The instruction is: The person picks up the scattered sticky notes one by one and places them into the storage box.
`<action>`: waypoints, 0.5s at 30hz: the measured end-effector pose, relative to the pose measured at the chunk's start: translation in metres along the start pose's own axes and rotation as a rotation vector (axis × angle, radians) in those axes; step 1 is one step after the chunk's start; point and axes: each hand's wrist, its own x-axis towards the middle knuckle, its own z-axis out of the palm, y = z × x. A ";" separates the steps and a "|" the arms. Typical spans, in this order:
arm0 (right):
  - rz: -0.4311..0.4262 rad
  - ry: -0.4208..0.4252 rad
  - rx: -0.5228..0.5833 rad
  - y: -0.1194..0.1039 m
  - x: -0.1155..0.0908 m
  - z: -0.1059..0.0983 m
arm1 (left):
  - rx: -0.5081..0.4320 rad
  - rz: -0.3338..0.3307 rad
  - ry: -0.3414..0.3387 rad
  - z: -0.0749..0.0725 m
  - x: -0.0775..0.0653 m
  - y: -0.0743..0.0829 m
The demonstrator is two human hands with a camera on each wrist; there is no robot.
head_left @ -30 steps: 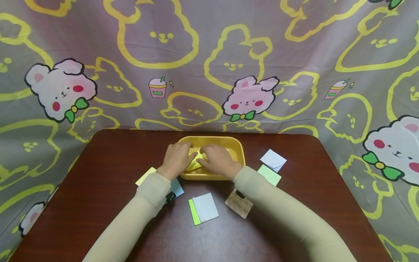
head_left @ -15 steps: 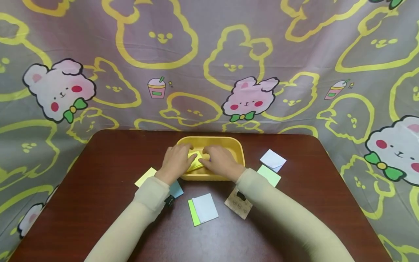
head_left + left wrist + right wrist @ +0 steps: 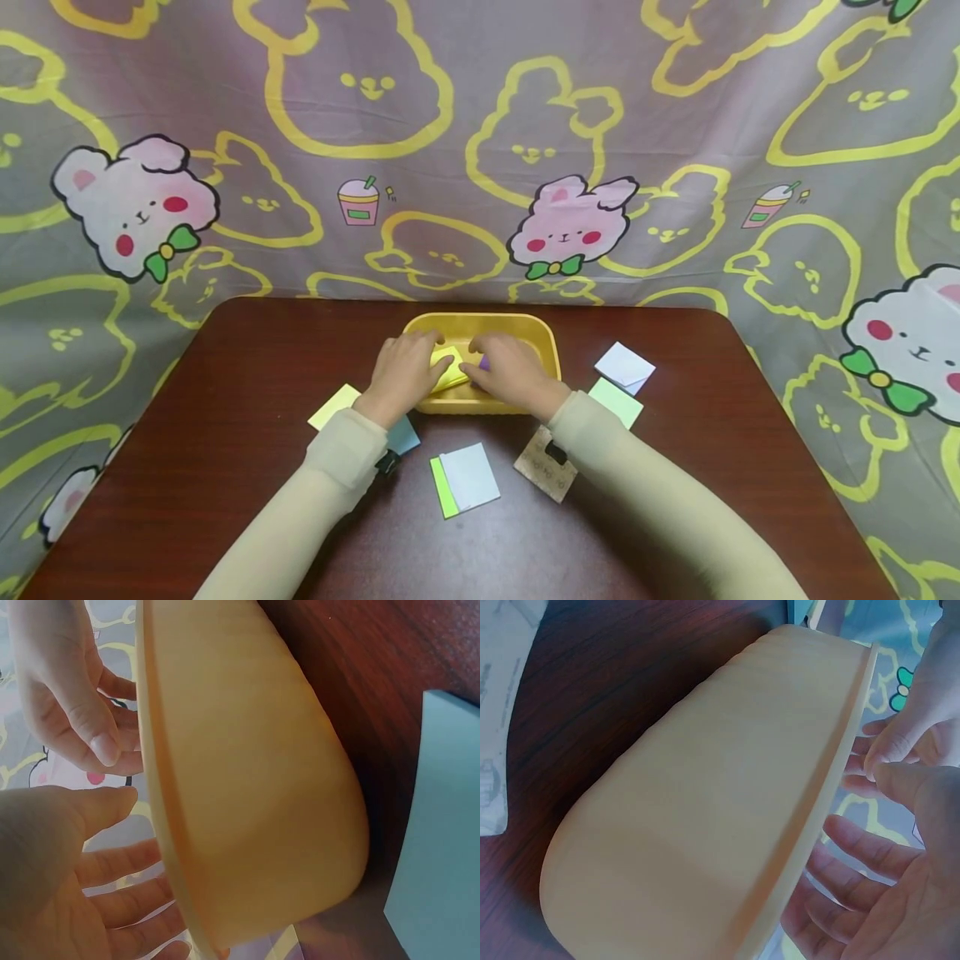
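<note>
A yellow plastic bin [image 3: 468, 407] stands at the back middle of the table, with both hands reaching over its front rim. My left hand [image 3: 401, 371] hovers at its left side, thumb apart from the loosely bent fingers. Beside that thumb lies a bright yellow pad of paper [image 3: 453, 377] inside the bin. My right hand [image 3: 510, 371] is over the right half, its thumb pointing at the yellow pad. A small purple piece [image 3: 484, 362] shows by the right thumb, mostly hidden by the hand. Both wrist views show the fingers dipping behind the bin's wall.
In front of the bin lie a grey-white pad [image 3: 471, 475] over a lime one and a brown patterned pad [image 3: 546, 467]. Pale yellow [image 3: 333, 406] and blue pads [image 3: 405, 435] lie left; pale green [image 3: 617, 402] and white ones [image 3: 624, 365] lie right. A printed curtain [image 3: 450, 167] hangs behind.
My right hand has shifted slightly right, away from the yellow pad, and the purple piece has come into sight. More of the yellow pad shows between the hands. The left hand has hardly moved.
</note>
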 end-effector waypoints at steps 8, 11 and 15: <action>-0.006 0.015 0.001 0.003 -0.004 -0.001 | -0.013 0.006 0.017 0.000 -0.001 0.003; -0.012 0.014 0.026 0.005 -0.006 -0.003 | -0.017 0.005 0.018 -0.001 -0.002 0.004; -0.010 0.023 0.043 0.007 -0.007 -0.005 | -0.014 0.004 0.018 -0.001 -0.003 0.007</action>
